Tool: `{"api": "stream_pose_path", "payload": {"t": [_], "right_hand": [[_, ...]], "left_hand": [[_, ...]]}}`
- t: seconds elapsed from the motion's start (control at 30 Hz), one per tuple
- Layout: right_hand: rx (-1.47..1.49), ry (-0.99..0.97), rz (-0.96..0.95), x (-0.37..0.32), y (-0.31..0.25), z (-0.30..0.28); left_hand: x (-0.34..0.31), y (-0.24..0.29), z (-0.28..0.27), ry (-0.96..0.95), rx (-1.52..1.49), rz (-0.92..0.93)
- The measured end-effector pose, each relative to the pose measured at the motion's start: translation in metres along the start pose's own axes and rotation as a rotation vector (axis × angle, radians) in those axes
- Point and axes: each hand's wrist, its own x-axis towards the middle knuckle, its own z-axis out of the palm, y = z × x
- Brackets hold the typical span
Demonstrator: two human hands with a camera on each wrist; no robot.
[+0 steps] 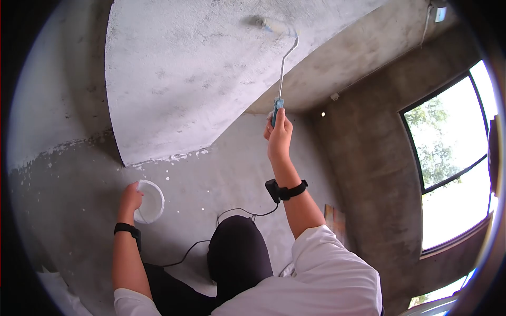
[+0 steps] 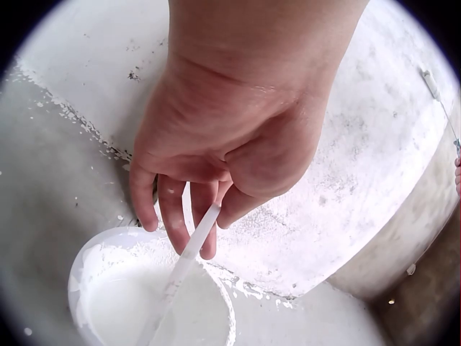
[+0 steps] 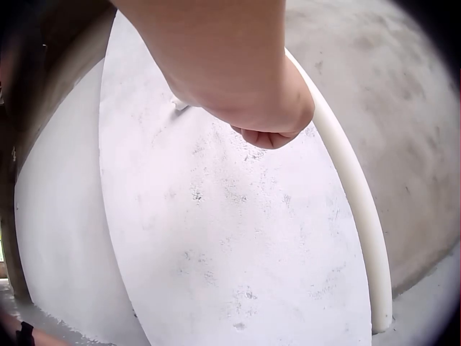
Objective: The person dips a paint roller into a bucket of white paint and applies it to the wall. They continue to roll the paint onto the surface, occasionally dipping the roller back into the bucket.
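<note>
Patchily white, the wall (image 1: 174,79) looks rough. Right hand (image 1: 279,132) grips blue-handled roller (image 1: 278,27); left hand (image 1: 131,198) pinches round bucket's (image 1: 162,203) strap (image 2: 186,265).

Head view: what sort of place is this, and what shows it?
Probably a room under renovation: a patchy white wall, a bare grey floor spattered with white, and a blue-handled white paint roller.

Open air lies between left hand (image 1: 132,198) and right hand (image 1: 279,131). White wall (image 1: 168,84) bars passage beyond the roller (image 1: 278,26). Below the gap: knee (image 1: 237,247), with cable (image 1: 266,214) looping toward it from right wristband (image 1: 293,193). Handle strip (image 2: 189,261) crosses the bucket (image 1: 162,203) mouth, obstructing entry from above. Pipe (image 3: 358,194) borders wall edge.
</note>
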Motion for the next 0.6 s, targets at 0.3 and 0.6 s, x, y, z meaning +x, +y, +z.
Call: {"api": "stream_pose_path", "payload": {"t": [0.3, 0.6], "right_hand": [[0.26, -0.075, -0.117, 0.033, -0.097, 0.027], [0.077, -0.109, -0.237, 0.008, -0.077, 0.062]], "left_hand": [[-0.002, 0.007, -0.009, -0.024, 0.021, -0.013], [0.011, -0.015, 0.009, 0.064, -0.025, 0.057]]}}
